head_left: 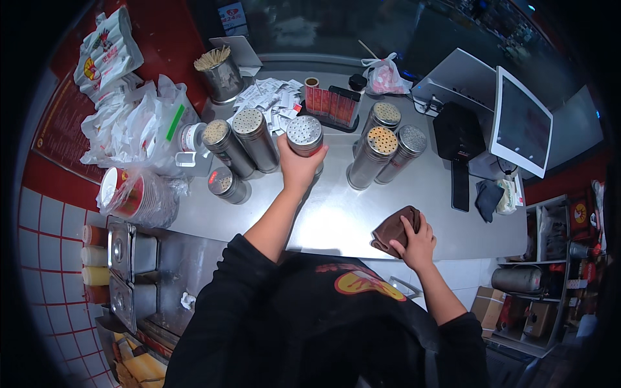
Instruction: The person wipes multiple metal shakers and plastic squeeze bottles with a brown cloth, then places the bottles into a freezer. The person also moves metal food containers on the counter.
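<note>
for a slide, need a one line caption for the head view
Left hand grips a steel shaker among others on a steel counter while the right hand presses a brown cloth.

Your left hand (299,169) grips a steel shaker (305,137) around its body: a cylindrical canister with a perforated silver lid, tilted slightly, its red-labelled lower part showing beside your fingers. It stands toward the middle of the steel desk (336,213), between two groups of similar shakers. Your right hand (417,244) presses on a brown cloth (392,230), crumpled and folded, lying at the near edge of the desk, well apart from the shaker.
</note>
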A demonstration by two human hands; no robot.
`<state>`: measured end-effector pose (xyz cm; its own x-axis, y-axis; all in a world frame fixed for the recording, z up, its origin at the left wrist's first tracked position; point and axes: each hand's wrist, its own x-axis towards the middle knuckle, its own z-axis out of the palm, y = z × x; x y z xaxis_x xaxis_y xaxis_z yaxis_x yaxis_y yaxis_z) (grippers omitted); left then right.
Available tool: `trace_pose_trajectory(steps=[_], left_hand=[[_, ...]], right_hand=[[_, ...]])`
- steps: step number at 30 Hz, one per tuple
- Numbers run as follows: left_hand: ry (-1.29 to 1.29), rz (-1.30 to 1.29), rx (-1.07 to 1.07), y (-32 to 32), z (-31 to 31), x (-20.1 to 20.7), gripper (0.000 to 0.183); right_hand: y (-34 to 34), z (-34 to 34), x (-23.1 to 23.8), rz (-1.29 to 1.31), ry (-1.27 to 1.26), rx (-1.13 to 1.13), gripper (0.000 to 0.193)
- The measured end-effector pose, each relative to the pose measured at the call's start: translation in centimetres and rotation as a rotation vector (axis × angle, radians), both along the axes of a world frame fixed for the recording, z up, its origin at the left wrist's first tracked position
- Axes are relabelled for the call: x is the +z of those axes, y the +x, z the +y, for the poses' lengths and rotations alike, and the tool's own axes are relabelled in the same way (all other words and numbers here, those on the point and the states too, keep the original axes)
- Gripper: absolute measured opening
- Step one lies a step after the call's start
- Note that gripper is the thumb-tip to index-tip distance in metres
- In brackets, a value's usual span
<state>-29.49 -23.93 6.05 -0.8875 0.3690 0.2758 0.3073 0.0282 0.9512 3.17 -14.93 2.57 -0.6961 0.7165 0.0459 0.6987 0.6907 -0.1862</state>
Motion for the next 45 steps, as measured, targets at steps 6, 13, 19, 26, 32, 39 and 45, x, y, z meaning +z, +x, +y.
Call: trace_pose_trajectory(steps=[6,13,19,26,32,39,45], left_hand=[[0.044,-0.044,-0.146,3.5,-4.0,-0.5,0.092],[-0.019,-0.132,-0.562,5.2,-6.4,1.2,0.103],[-0.058,-0.025,-0.587,5.7,-8.1,0.4,0.092],[-0.135,-0.021,-0.553,4.9,-9.2,1.1,0.086],[-0.222,-0.072,-0.588,2.4,-9.1,1.3,0.077],[-0.031,-0.275,-0.67,1.8,-8.2,1.5,0.074],[-0.391,0.046,-0.642,2.4,-8.9,3.0,0.095]], right_hand=[[-6.0,-0.1,1.4,0.735,-0.388,0.162,0.023],[-16.7,-6.2,6.0,1.05,-0.7,0.38,0.047],[-18.7,-7.2,2.0,1.044,-0.462,0.324,0.057],[-17.9,-6.5,0.5,1.012,-0.535,0.304,0.05],[-18.1,-6.9,1.5,0.92,-0.411,0.346,0.059],[-17.7,-7.1,1.6,0.966,-0.49,0.336,0.057],[-17.9,-7.2,1.8,0.668,-0.58,0.25,0.055]])
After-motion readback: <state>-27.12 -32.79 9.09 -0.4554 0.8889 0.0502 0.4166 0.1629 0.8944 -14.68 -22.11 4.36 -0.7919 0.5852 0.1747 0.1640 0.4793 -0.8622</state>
